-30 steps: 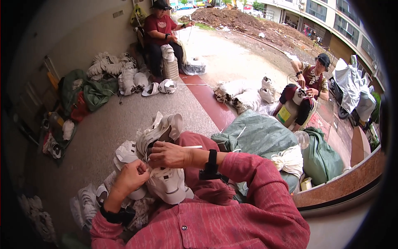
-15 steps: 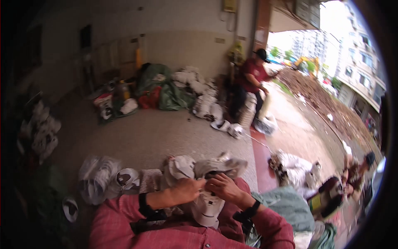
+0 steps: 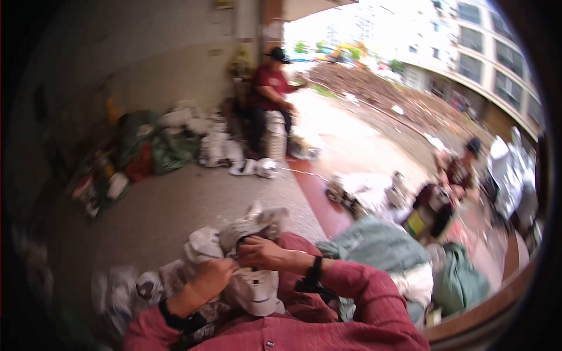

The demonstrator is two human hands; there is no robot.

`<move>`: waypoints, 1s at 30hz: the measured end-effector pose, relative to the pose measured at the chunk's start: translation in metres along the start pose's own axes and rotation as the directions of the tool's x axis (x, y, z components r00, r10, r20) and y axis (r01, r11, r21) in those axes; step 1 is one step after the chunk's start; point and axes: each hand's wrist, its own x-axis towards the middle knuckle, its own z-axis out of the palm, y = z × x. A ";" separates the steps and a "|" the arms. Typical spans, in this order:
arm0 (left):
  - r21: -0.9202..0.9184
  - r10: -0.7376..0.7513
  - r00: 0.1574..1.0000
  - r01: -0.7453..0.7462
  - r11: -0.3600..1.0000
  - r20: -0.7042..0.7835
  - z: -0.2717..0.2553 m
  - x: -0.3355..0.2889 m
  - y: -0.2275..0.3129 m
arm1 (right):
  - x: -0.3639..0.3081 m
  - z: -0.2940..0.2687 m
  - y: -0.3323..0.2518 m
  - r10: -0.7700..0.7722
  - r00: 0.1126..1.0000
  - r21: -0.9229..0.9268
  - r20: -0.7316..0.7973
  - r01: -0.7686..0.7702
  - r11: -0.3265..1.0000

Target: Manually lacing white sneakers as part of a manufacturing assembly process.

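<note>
A white cap (image 3: 254, 292) rests in my lap, its brim toward me and small dark square marks on its front. Over its upper edge my right hand (image 3: 263, 254) bends with curled fingers, close to a dark opening. My left hand (image 3: 212, 278) is closed at the cap's left side, its fingertips near those of my right; whatever they pinch is too small and blurred to name. Just beyond both hands lie more pale caps (image 3: 202, 244) and a crumpled whitish bag (image 3: 266, 221).
Plastic-wrapped caps (image 3: 114, 289) stand to the left. Green-grey sacks (image 3: 374, 243) lie at my right. A seated person (image 3: 272, 88) has a tall stack of caps (image 3: 275, 134) between the knees. Another person (image 3: 462, 169) crouches at far right. A white cord (image 3: 301, 171) crosses the floor.
My view has swung to the right, so the surroundings sit further left. My left hand has dropped lower beside the cap, while my right hand stays at its upper edge.
</note>
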 end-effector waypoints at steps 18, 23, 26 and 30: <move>-0.459 -0.453 0.776 0.627 0.630 0.438 -0.006 0.022 -0.023 | 0.005 0.033 -0.007 0.203 0.964 0.147 -0.169 -0.179 0.973; -0.570 -0.455 0.690 0.723 0.391 0.563 -0.013 0.018 -0.017 | 0.004 0.032 0.008 0.225 0.974 0.251 0.018 -0.222 0.942; -0.613 -0.387 0.733 0.680 0.401 0.559 -0.015 0.024 -0.012 | 0.000 0.035 0.018 0.295 0.948 0.346 0.118 -0.318 0.883; -0.610 -0.363 0.746 0.666 0.428 0.559 -0.012 0.032 -0.007 | -0.008 0.003 0.018 0.388 0.856 0.693 0.341 -0.508 0.511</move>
